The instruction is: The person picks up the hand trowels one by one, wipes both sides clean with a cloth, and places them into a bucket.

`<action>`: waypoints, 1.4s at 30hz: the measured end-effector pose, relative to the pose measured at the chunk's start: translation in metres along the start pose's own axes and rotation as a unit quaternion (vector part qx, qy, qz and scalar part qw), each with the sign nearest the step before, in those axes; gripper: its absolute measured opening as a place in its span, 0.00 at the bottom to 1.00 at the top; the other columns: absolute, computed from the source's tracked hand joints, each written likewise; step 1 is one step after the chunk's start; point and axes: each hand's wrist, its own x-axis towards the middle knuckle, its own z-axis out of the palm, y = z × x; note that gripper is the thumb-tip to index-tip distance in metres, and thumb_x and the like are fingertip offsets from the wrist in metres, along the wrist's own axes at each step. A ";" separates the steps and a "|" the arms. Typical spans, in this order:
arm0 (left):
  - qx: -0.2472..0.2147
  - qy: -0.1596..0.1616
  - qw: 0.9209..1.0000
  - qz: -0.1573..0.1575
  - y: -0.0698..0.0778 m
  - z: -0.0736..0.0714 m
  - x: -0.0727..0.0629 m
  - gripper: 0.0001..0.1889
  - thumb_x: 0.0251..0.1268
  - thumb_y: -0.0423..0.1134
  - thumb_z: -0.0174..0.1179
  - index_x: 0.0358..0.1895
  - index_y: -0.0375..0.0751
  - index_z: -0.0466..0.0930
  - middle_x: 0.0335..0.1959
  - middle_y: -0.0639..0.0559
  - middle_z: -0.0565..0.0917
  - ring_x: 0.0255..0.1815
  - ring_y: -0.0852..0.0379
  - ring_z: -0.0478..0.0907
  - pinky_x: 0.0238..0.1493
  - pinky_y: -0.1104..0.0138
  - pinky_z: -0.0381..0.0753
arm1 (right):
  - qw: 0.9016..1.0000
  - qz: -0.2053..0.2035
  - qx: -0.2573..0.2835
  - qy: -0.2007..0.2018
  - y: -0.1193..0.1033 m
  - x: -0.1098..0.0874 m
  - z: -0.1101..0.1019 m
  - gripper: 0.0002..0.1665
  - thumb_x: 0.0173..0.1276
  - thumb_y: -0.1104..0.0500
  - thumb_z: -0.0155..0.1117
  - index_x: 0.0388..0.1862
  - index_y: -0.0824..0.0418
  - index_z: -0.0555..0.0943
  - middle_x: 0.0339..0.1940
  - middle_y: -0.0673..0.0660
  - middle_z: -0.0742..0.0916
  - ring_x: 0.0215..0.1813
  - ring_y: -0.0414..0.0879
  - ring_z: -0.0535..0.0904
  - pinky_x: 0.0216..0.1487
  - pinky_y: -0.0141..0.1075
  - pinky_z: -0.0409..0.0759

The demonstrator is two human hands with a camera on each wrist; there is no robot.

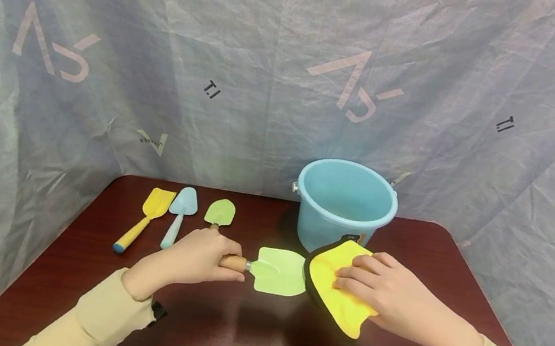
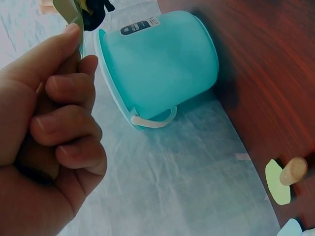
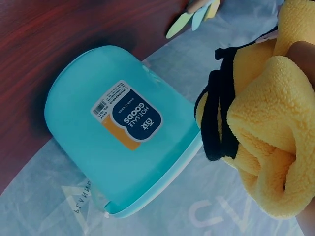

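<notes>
My left hand (image 1: 203, 254) grips the wooden handle of a light green toy shovel (image 1: 280, 272), its broad square blade pointing right. In the left wrist view the fingers (image 2: 71, 123) curl round that handle. A yellow fleecy cloth (image 1: 338, 284) with a black edge is bunched in my right hand (image 1: 386, 291). The cloth's black edge overlaps the tip of the shovel blade in the head view. In the right wrist view the cloth (image 3: 266, 118) is folded up and covers most of the fingers. Both hands are above the dark red table (image 1: 262, 344).
A blue bucket (image 1: 325, 228) stands upright at the back right, just behind the cloth. At the back left lie a yellow shovel (image 1: 156, 206), a light blue shovel (image 1: 183, 204) and another green shovel (image 1: 221, 212). A grey fabric sheet (image 1: 270, 76) hangs behind the table.
</notes>
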 end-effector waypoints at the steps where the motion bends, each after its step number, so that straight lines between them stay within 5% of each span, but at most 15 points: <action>1: 0.001 0.000 1.000 -0.001 0.000 0.000 -0.001 0.12 0.53 0.55 0.66 0.26 0.54 0.77 0.13 0.67 0.61 0.14 0.69 0.55 0.18 0.72 0.57 | 1.000 0.001 0.001 -0.001 0.000 -0.001 0.000 0.34 0.35 0.67 0.74 0.48 0.55 0.80 0.46 0.48 0.84 0.49 0.48 0.77 0.49 0.41 0.68; 27: 0.005 0.001 1.000 -0.024 -0.009 -0.015 -0.015 0.13 0.53 0.58 0.65 0.25 0.57 0.75 0.12 0.68 0.62 0.16 0.68 0.59 0.17 0.72 0.60 | 0.999 0.033 -0.015 0.004 0.007 -0.018 -0.003 0.38 0.29 0.69 0.72 0.49 0.55 0.81 0.50 0.49 0.83 0.49 0.51 0.75 0.51 0.43 0.67; 33: -0.008 0.000 1.000 -0.015 -0.012 -0.015 -0.017 0.13 0.54 0.58 0.64 0.25 0.56 0.76 0.12 0.68 0.62 0.16 0.68 0.58 0.18 0.73 0.59 | 0.999 0.027 -0.023 0.035 0.010 -0.016 -0.010 0.39 0.28 0.71 0.67 0.49 0.57 0.81 0.48 0.51 0.84 0.49 0.53 0.75 0.50 0.45 0.67; 37: -0.011 -0.006 1.000 -0.020 -0.012 -0.015 -0.017 0.13 0.54 0.58 0.64 0.27 0.55 0.77 0.13 0.68 0.65 0.16 0.68 0.60 0.18 0.73 0.61 | 0.997 0.016 -0.024 0.077 0.010 -0.012 -0.014 0.22 0.54 0.67 0.51 0.47 0.58 0.81 0.48 0.52 0.84 0.47 0.54 0.76 0.48 0.46 0.67; 40: -0.011 -0.011 1.000 -0.025 -0.012 -0.016 -0.016 0.13 0.53 0.58 0.64 0.27 0.55 0.78 0.13 0.67 0.65 0.16 0.67 0.60 0.17 0.72 0.61 | 0.993 -0.001 -0.024 0.119 0.010 -0.005 -0.017 0.24 0.67 0.62 0.36 0.45 0.58 0.82 0.47 0.52 0.85 0.46 0.53 0.77 0.48 0.45 0.66; 42: -0.011 -0.014 0.999 -0.027 -0.011 -0.016 -0.015 0.13 0.53 0.58 0.64 0.27 0.55 0.78 0.13 0.67 0.65 0.16 0.67 0.59 0.16 0.72 0.60 | 0.990 -0.012 -0.021 0.138 0.009 0.000 -0.020 0.22 0.70 0.61 0.38 0.43 0.58 0.83 0.47 0.52 0.85 0.45 0.53 0.78 0.48 0.45 0.67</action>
